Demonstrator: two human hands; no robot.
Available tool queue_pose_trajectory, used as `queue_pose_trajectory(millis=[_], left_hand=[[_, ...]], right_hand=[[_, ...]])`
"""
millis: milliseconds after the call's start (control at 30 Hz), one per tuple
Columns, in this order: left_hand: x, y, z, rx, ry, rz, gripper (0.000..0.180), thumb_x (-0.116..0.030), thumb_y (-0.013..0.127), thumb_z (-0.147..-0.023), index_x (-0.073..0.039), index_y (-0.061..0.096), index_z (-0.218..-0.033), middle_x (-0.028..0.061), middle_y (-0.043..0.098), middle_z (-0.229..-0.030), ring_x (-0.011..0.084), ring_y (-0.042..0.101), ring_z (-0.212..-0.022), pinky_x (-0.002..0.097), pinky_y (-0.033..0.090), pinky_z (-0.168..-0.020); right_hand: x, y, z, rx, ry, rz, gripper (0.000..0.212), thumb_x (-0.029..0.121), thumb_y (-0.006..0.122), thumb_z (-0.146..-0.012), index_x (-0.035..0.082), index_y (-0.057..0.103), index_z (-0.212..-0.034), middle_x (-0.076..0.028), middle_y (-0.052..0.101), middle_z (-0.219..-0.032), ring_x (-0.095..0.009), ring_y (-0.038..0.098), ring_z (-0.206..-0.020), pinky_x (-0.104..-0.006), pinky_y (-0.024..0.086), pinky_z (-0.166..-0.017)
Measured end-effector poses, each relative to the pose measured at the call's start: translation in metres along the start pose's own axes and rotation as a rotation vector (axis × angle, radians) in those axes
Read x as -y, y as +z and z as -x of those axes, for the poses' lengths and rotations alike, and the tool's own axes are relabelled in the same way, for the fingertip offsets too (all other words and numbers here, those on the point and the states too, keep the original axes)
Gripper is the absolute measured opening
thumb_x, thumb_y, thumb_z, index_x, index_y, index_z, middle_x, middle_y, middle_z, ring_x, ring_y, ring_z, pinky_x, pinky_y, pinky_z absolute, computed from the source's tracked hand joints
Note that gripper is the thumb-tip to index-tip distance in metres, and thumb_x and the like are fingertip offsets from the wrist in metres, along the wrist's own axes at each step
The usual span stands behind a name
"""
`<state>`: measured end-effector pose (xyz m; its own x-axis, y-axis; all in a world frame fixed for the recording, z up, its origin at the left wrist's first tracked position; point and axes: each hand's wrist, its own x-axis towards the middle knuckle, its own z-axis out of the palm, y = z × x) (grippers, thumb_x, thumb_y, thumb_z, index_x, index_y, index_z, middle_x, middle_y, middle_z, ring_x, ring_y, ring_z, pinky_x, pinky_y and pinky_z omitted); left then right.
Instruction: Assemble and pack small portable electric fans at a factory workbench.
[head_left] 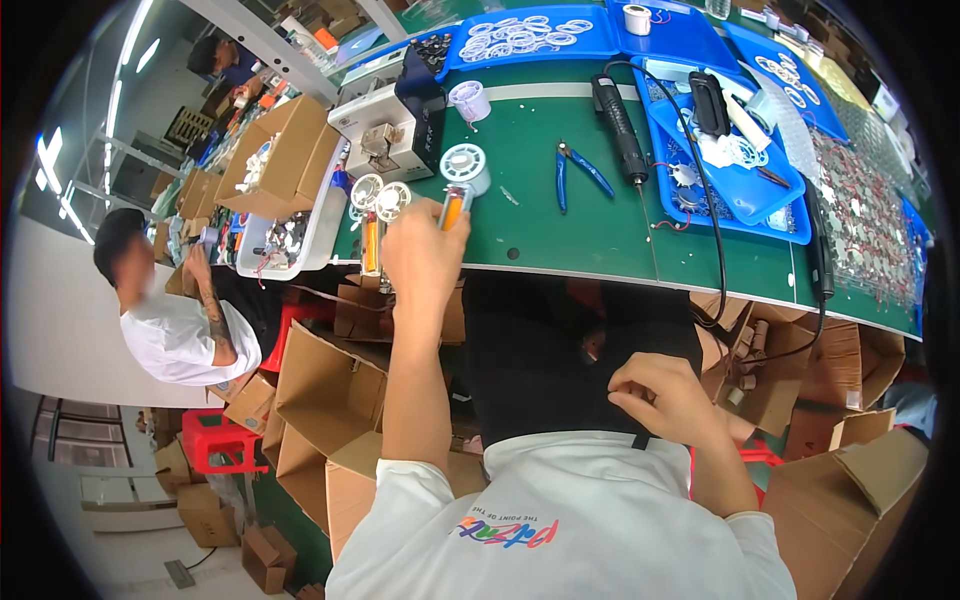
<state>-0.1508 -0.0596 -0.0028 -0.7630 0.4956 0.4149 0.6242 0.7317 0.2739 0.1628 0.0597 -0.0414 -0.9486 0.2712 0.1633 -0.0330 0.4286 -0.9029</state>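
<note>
Our left hand (424, 250) pinches a silver-and-orange oblong piece (453, 212) pointing away from the green desk (530, 230)'s front edge; our farther right hand (660, 395) curls loosely, seemingly empty.

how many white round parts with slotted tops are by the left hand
3: a small part and a second small part side by side just past the left hand, and a larger part to their right. Others may be hidden behind the hand.

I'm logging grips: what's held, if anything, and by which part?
Left hand: apparently a white round-headed unit, by its orange lower end. Right hand: nothing visible.
</note>
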Motion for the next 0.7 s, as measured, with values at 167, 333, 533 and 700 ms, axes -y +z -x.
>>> queue_pose_trajectory(millis=[167,333,533,700], left_hand=[[-0.022,0.011,0.017,-0.013,-0.007,0.253,0.030,-0.026,0.082,-0.081,0.001,0.068,-0.084,0.0178,0.067,-0.081,0.0379,0.065,-0.073,0.0474,0.050,-0.068],[-0.023,0.010,0.028,0.090,0.013,0.442,0.028,-0.021,0.082,-0.080,0.002,0.065,-0.083,0.0107,0.053,-0.068,0.0265,0.052,-0.059,0.0422,0.041,-0.059],[-0.033,0.011,0.042,0.086,0.091,0.598,0.025,-0.017,0.083,-0.081,0.001,0.066,-0.080,0.0050,0.045,-0.063,0.0161,0.040,-0.056,0.0363,0.034,-0.054],[-0.033,0.009,0.046,0.111,0.123,0.524,0.019,-0.014,0.083,-0.082,-0.001,0.070,-0.086,0.0075,0.056,-0.076,0.0235,0.052,-0.064,0.0389,0.042,-0.060]], right_hand=[[0.019,-0.010,-0.025,-0.008,-0.092,0.058,0.011,0.001,0.077,-0.085,0.002,0.068,-0.090,-0.010,0.064,-0.078,-0.025,0.064,-0.067,-0.0355,0.049,-0.059],[0.034,-0.027,-0.056,-0.095,-0.204,0.197,0.010,0.001,0.075,-0.085,0.001,0.067,-0.091,-0.012,0.065,-0.079,-0.029,0.064,-0.069,-0.0382,0.049,-0.061],[0.044,-0.030,-0.092,-0.137,-0.135,0.270,0.014,0.002,0.076,-0.085,0.002,0.064,-0.092,-0.013,0.063,-0.082,-0.033,0.065,-0.073,-0.0416,0.050,-0.065],[0.041,-0.029,-0.116,-0.177,-0.176,0.433,0.022,0.003,0.076,-0.084,0.002,0.063,-0.101,-0.014,0.063,-0.096,-0.038,0.065,-0.087,-0.0454,0.051,-0.073]])
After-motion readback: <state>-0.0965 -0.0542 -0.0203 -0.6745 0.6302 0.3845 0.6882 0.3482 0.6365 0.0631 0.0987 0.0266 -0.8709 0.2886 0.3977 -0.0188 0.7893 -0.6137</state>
